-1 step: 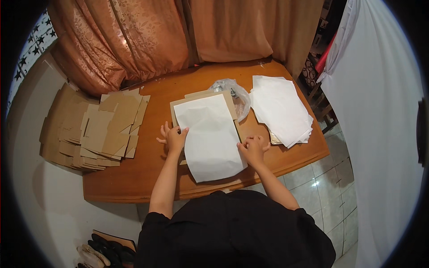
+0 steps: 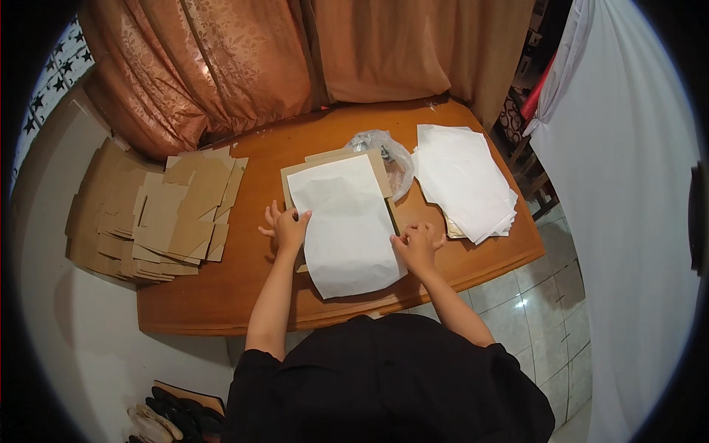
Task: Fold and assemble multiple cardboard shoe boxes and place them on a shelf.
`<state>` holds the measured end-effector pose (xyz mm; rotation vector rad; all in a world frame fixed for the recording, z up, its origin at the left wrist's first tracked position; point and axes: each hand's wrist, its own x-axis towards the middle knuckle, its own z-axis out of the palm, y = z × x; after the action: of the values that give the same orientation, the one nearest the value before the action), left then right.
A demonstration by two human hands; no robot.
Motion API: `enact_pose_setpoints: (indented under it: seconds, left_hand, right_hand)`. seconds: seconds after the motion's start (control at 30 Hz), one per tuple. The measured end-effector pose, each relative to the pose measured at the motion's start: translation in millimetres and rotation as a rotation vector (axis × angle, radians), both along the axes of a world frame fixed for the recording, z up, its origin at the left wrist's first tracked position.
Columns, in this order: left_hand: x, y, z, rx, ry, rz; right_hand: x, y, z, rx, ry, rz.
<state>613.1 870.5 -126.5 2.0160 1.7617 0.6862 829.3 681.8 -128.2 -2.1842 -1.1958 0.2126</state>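
A white sheet of paper [image 2: 343, 229] lies over a flat brown cardboard box piece [image 2: 386, 176], whose edges show at the far end and along the sides. My left hand [image 2: 289, 227] pinches the sheet's left edge between thumb and index finger, the other fingers spread outward. On the opposite edge, my right hand [image 2: 418, 245] grips the paper with its fingers bent. The sheet bows a little, and its near end hangs past the cardboard toward me.
Folded cardboard pieces [image 2: 188, 214] are stacked at the left of the wooden table [image 2: 244, 295]. To the right sits a pile of white paper [image 2: 465, 177]. A clear plastic bag [image 2: 402, 166] lies behind the cardboard. Orange curtains [image 2: 244, 66] hang along the far edge.
The near edge of the sheet has shifted very slightly away from me. Both hands stay almost in place, still on its edges.
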Motion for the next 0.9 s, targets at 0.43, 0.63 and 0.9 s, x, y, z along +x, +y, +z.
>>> enact_pose_setpoints:
  seconds: [0.43, 0.63, 0.9]
  left_hand:
    - [41, 7, 31, 0.56, 0.315, -0.775]
    - [71, 18, 0, 0.524, 0.534, -1.008]
    - [64, -15, 7, 0.234, 0.36, -1.483]
  right_hand:
    - [5, -12, -9, 0.212, 0.062, 0.004]
    - [7, -18, -15, 0.253, 0.184, -0.036]
    - [14, -48, -11, 0.318, 0.258, -0.112]
